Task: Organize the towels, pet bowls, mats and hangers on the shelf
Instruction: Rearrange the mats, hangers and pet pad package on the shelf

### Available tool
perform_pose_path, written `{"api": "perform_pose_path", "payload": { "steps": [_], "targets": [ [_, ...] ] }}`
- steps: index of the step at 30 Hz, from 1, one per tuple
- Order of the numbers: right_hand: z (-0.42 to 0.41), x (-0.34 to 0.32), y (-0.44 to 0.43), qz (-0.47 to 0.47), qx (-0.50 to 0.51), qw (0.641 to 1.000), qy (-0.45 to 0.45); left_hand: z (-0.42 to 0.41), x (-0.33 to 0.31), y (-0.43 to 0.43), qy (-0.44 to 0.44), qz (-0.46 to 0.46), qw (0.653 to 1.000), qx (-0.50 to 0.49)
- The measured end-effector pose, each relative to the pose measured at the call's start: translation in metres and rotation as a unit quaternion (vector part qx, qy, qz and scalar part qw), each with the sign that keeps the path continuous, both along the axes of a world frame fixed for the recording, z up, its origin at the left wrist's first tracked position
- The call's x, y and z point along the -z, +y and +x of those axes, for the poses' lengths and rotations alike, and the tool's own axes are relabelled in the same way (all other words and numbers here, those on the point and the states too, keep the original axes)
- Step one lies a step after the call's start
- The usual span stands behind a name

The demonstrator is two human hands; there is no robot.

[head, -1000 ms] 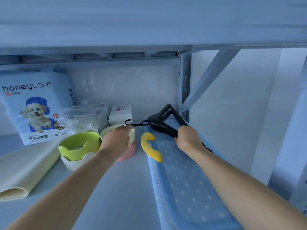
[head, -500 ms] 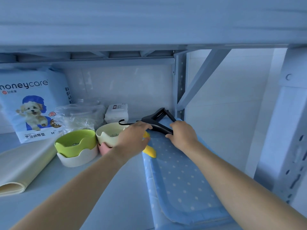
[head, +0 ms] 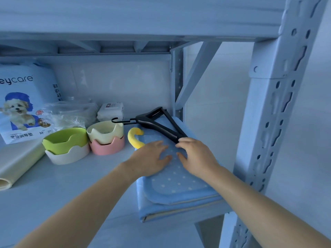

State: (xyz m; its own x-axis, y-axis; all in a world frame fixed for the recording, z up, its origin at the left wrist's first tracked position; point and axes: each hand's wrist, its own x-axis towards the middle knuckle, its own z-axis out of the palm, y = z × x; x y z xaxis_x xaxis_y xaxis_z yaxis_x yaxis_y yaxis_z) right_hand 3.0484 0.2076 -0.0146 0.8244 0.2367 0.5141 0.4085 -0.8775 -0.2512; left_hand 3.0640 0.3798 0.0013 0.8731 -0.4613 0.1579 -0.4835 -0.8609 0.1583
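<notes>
Blue and dotted white, the folded mat (head: 179, 183) lies at the right end of the shelf (head: 75, 190), and we have both hands on it. Our left hand (head: 150, 160) rests flat on the mat with its fingers (head: 159, 145) spread. Our right hand (head: 195, 158) is just beside it, fingers loosely curled, the tips touching the near end of the black hangers (head: 157, 125); whether they pinch it we cannot tell. The hangers lie on the far part of the mat, hook pointing left over the stacked cream and pink pet bowls (head: 106, 138). A yellow curved piece (head: 134, 138) sits at the mat's left edge. Left of those stand green and white bowls (head: 66, 145), a rolled cream mat (head: 19, 161), and a pad package (head: 23, 102) behind
</notes>
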Motion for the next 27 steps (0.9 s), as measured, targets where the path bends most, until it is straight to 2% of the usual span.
{"api": "perform_pose_path", "payload": {
  "steps": [5,10,18,22,27],
  "targets": [
    [-0.012,0.008,-0.012,0.021,-0.021,1.000,-0.003,-0.004,0.012,-0.003,0.035,0.060,0.997,-0.017],
    [-0.014,0.011,-0.016,0.011,-0.020,0.997,0.072,-0.001,0.015,-0.005,0.037,0.093,0.994,-0.034],
    [-0.001,0.002,-0.008,0.006,-0.068,0.993,0.096,0.014,0.016,0.000,0.031,0.118,0.990,-0.070],
    [0.005,0.002,-0.006,0.027,-0.078,0.994,0.068,0.024,0.016,0.004,0.037,0.123,0.989,-0.070],
    [0.011,0.004,-0.008,0.056,-0.075,0.996,-0.012,0.038,0.015,0.009,0.034,0.114,0.991,-0.065]
  ]
}}
